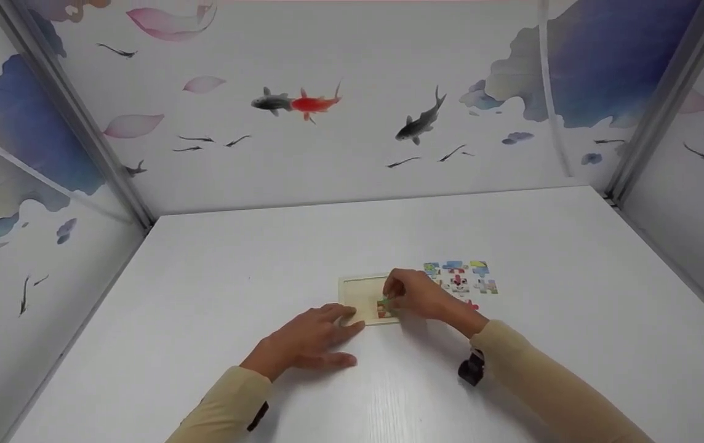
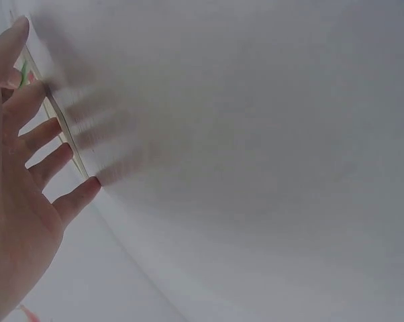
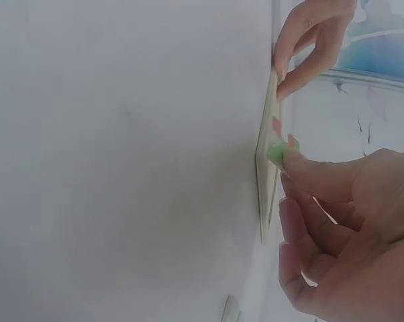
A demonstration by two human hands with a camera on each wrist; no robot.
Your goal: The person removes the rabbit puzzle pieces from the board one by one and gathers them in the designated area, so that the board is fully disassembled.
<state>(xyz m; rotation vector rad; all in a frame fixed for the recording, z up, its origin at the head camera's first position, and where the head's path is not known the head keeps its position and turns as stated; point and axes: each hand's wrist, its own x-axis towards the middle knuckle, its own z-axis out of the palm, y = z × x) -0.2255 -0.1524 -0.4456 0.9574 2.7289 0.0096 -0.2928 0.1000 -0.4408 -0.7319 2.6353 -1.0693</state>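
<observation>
A shallow pale wooden puzzle tray [image 1: 359, 291] lies on the white table, its bare inside showing at the left. My right hand [image 1: 418, 294] is over the tray's right part and pinches a small green and red puzzle piece [image 3: 277, 151] between thumb and fingers. In the right wrist view the piece is tilted, close over the tray. With fingers spread and fairly straight, my left hand [image 1: 320, 335] touches the tray's near left corner. The left wrist view shows those fingertips [image 2: 89, 188] along the tray's edge. My right hand hides the tray's right side.
Several loose jigsaw pieces [image 1: 458, 283] lie to the right of the tray, partly behind my right hand and wrist. The white table [image 1: 253, 258] is bounded by a back wall [image 1: 352, 154] and side walls printed with fish and petals.
</observation>
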